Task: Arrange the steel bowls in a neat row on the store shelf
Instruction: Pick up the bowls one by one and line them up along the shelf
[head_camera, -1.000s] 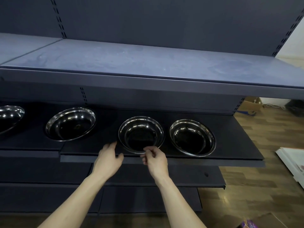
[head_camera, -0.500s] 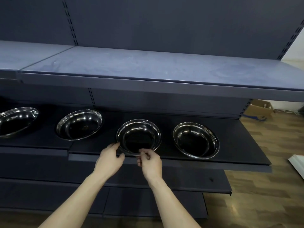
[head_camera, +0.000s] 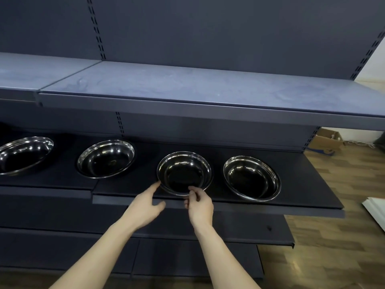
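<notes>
Upper shelf: sitting bare and dusty, running across the whole view.
Cardboard box: lying open on the floor at the right.
Wooden floor: showing along the right side.
White board: poking in at the right edge.

Two bare forearms come up from the bottom edge of the view, uncovered for their whole visible length, with no sleeve or cuff over any of it. The left hand and the right hand are both bare too, without gloves. Neither wrist carries a watch, band or bracelet, and the fingers show no rings. The fingernails look short and plain. Nothing else of the person shows.
</notes>
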A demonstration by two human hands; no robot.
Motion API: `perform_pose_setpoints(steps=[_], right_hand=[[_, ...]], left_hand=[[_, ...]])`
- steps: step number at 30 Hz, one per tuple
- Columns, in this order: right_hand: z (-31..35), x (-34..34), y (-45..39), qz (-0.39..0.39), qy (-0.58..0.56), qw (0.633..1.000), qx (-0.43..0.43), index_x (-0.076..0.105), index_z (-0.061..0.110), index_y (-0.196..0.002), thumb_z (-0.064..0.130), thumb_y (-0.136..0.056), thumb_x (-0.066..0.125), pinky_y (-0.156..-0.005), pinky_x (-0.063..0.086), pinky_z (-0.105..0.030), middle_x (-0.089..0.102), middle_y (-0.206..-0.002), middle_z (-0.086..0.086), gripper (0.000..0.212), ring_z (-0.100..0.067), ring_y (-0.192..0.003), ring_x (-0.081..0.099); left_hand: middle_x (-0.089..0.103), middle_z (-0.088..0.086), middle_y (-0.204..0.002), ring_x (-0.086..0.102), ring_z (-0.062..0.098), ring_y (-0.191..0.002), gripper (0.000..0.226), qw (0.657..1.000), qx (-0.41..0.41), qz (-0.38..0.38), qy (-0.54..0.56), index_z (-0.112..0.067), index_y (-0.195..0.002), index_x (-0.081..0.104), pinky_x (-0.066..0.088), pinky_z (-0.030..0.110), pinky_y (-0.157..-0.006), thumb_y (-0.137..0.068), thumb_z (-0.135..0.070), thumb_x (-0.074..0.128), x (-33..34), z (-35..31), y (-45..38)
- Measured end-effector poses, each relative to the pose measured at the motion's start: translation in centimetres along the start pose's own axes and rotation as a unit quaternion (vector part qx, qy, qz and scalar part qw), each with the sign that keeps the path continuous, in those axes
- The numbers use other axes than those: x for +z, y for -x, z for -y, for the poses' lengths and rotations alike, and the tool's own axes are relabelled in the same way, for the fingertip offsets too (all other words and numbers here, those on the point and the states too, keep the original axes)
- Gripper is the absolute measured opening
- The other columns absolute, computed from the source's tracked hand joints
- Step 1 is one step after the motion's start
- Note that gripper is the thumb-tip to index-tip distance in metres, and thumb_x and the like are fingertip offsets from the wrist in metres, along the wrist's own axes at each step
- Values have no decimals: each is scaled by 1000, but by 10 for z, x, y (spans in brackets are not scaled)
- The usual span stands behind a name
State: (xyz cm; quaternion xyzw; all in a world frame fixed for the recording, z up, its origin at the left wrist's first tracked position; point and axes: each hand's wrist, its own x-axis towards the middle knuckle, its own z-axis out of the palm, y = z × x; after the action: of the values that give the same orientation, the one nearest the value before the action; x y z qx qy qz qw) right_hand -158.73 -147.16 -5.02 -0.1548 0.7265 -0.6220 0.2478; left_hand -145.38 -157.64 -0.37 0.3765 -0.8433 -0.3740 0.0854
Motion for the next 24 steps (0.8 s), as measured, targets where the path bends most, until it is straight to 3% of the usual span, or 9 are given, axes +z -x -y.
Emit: perform_pose_setpoints(steps=[2,4,8,12,15,18,20,22,24], right_hand=[[1,1,1,4,-15,1000,8,67,27,-125,22,-105,51,-68,55,-18,74,-79,2,26,-4,-66,65],[2,0,4,-4,-36,999,11,64,33,-126,27,-104,54,-67,55,-21,70,-73,3,26,-4,-64,62],[14,5,9,-16,-28,999,-35,69,36,-119,32,-101,58,-73,55,-20,74,-80,-2,21,-5,-67,65],[33,32,17,67,-12,996,-55,69,33,-115,32,-101,58,-64,53,-15,67,-72,2,18,-1,-64,64],[39,64,20,148,-1,988,-50,68,32,-114,31,-101,59,-62,49,-19,69,-76,-1,16,-2,-63,62],[38,99,22,199,56,978,-27,62,23,-130,31,-100,59,-58,49,-19,70,-80,-7,31,-3,-60,60],[37,122,27,229,84,970,-3,49,21,-144,29,-100,58,-55,50,-18,66,-80,-2,45,-6,-62,60],[35,144,29,254,110,961,4,37,25,-154,30,-100,59,-62,56,-21,66,-86,3,58,-9,-70,64],[33,167,27,266,139,954,-12,31,32,-157,34,-98,59,-83,61,-32,69,-104,4,65,-15,-89,70]], left_hand=[[35,-4,-157,45,11,-134,73,1000,7,5,5,-32,-155,21,38,19,-94,-93,-30,60,-2,4,-1],[30,-3,-159,34,15,-143,72,1000,17,0,2,-28,-156,22,33,23,-107,-93,-29,60,-3,10,-5],[26,2,-160,31,20,-145,71,999,10,-24,-20,-24,-155,24,34,33,-112,-94,-30,59,-8,18,-11],[27,4,-159,33,20,-143,70,998,2,-55,-19,-22,-154,26,37,34,-111,-93,-31,59,-21,29,-8],[29,4,-158,34,20,-142,69,997,-11,-77,-20,-21,-154,28,37,35,-111,-93,-31,60,-38,45,-3],[31,4,-157,36,21,-141,68,994,-40,-96,-21,-20,-153,30,38,37,-111,-92,-31,60,-59,69,5],[32,5,-157,36,22,-141,69,992,-60,-105,-21,-21,-153,30,38,39,-111,-91,-32,59,-72,86,12],[32,5,-157,36,22,-140,69,990,-79,-114,-17,-20,-153,30,38,39,-110,-91,-33,59,-86,104,17],[32,5,-156,38,23,-139,69,987,-94,-127,-15,-20,-153,29,39,39,-110,-91,-32,59,-104,118,17]])
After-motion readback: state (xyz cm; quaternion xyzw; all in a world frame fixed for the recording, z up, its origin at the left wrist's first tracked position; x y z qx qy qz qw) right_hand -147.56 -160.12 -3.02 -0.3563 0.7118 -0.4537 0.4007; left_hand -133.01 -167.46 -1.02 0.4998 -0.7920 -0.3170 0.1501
